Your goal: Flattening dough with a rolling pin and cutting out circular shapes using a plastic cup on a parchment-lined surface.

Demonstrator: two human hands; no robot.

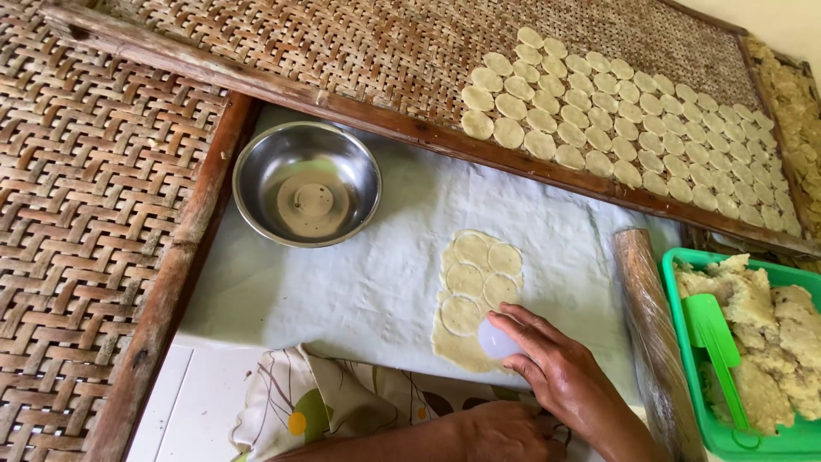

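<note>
A thin sheet of pale dough (451, 346) lies on a white plastic sheet (359, 282), with several round discs (469, 279) cut into it. My right hand (556, 368) presses a small white round cutter (496, 340) onto the sheet's lower right part, fingers wrapped over its top. My left hand (505, 432) rests low at the frame's bottom edge on a patterned cloth (333, 402). Its fingers are hidden behind my right wrist.
An empty steel bowl (306, 181) stands left of the dough. A plastic-wrapped rolling pin (652, 334) lies to the right, beside a green basket (684, 265) of dough lumps (770, 325) with a green scraper (714, 338). Behind, a woven tray (342, 51) carries many cut rounds (599, 111).
</note>
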